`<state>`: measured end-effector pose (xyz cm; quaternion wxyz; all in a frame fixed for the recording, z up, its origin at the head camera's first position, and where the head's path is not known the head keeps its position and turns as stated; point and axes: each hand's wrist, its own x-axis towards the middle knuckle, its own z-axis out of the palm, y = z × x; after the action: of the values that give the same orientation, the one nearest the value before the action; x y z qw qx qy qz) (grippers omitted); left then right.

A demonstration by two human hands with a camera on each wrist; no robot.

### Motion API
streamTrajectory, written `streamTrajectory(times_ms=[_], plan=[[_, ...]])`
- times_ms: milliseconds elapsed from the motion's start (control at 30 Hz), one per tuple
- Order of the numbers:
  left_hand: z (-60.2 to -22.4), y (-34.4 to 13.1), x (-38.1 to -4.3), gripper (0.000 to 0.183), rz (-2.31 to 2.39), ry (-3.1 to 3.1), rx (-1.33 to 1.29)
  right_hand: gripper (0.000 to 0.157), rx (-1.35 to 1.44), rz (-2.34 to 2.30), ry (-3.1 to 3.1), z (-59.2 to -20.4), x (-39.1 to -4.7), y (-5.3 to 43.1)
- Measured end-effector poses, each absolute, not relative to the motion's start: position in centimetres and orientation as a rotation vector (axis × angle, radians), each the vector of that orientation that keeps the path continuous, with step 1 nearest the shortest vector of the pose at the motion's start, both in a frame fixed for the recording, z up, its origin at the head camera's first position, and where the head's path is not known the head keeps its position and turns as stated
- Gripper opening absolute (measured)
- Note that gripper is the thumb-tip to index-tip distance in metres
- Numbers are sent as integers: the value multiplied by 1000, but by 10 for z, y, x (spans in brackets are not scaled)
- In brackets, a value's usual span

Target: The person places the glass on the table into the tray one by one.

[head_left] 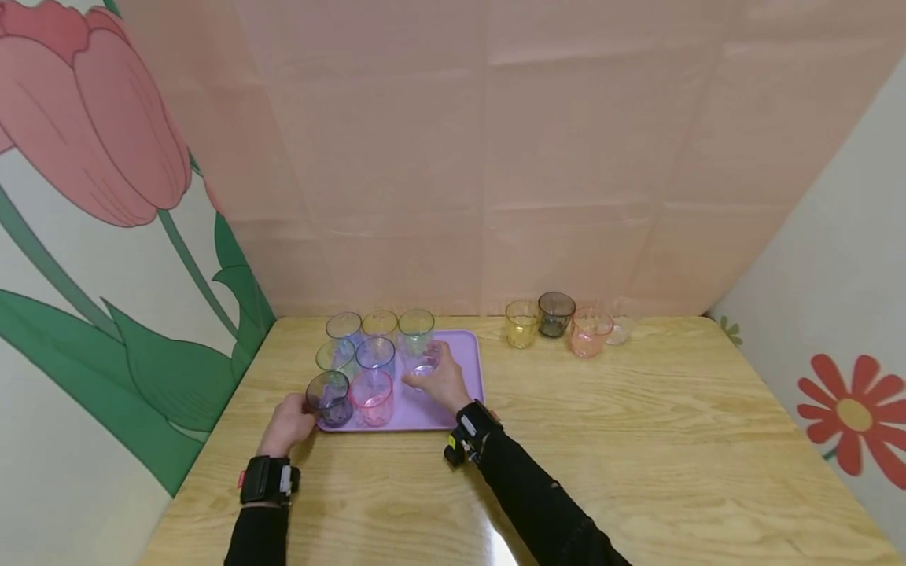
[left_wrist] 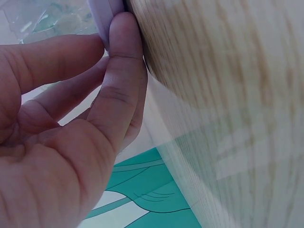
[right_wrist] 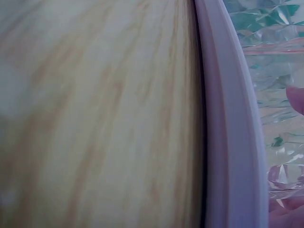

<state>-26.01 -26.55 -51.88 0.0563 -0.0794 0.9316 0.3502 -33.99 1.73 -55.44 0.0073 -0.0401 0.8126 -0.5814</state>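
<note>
A lilac tray [head_left: 460, 362] lies on the table and carries several tinted glasses in rows. At its near left corner my left hand [head_left: 286, 424] pinches the rim, thumb on one side and fingers on the other; the left wrist view shows this tray rim [left_wrist: 105, 21] up close. My right hand [head_left: 446, 377] grips a clear glass [head_left: 422, 366] over the tray, behind the pink glass [head_left: 372, 399] and in front of the green glass [head_left: 416, 326]. Whether its base touches the tray I cannot tell. In the right wrist view only fingertips [right_wrist: 297, 99] show at the edge.
A yellow glass [head_left: 521, 326], a dark grey glass [head_left: 556, 316], an orange-pink glass [head_left: 589, 336] and a clear glass [head_left: 620, 326] stand together at the back right of the wooden table [head_left: 637, 440]. A pink cloth [head_left: 488, 157] hangs behind, with painted walls at both sides.
</note>
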Motion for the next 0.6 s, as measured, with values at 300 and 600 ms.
streamTrajectory(times_ms=[300, 600], plan=[[-518, -266, -258, 25, 1062, 2827, -232, 85, -198, -1730, 2583, -552, -337, 17], [-517, -265, -259, 21, 1047, 2833, -235, 70, -292, -1598, 2691, -549, -334, 17]])
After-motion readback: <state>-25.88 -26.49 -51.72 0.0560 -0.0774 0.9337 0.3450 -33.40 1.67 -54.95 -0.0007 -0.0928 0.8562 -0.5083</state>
